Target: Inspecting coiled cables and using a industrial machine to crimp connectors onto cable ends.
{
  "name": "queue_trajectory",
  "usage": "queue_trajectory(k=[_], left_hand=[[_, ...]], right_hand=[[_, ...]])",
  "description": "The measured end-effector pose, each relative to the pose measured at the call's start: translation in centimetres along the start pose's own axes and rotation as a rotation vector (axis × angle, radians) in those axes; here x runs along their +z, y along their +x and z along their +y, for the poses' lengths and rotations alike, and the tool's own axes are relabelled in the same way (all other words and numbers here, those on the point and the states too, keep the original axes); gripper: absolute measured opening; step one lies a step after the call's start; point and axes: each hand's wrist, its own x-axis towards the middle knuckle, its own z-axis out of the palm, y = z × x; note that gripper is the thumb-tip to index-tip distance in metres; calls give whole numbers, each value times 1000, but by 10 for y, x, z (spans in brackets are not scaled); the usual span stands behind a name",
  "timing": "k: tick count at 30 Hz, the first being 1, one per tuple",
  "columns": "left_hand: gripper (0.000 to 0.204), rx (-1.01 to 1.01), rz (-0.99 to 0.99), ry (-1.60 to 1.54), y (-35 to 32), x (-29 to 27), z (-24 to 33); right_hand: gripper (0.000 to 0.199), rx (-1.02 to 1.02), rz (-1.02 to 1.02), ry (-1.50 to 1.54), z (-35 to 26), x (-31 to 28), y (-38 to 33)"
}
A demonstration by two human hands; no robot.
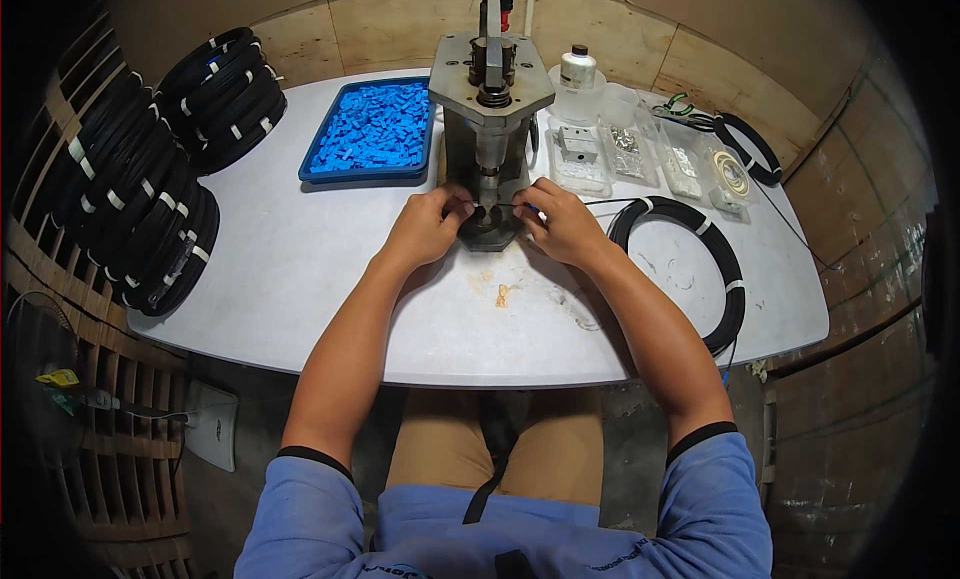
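Observation:
A grey metal bench press (492, 104) stands at the middle of the table, its ram coming down between my hands. My right hand (565, 222) pinches a thin black cable (603, 202) at the right of the press's lower die, with a small blue piece (536, 212) showing by the fingertips. From there the cable leads right to a tied black coil (735, 269). On the left side of the die, my left hand (430, 224) has thumb and fingers closed together. What lies between those fingertips is too small to make out.
A dark blue tray (372, 177) of small blue parts sits left of the press. Stacked black cable coils (150, 194) stand at the far left. Clear boxes of small parts (628, 151), a white bottle (578, 69) and another coil (750, 149) are at the right back.

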Motion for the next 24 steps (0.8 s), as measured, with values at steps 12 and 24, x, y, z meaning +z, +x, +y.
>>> queue_trajectory(k=[12, 24], left_hand=[[20, -1, -2, -19, 0, 1, -3], [21, 9, -16, -44, 0, 0, -4]], right_hand=[[13, -5, -8, 6, 1, 1, 0], [14, 13, -22, -2, 1, 1, -1]])
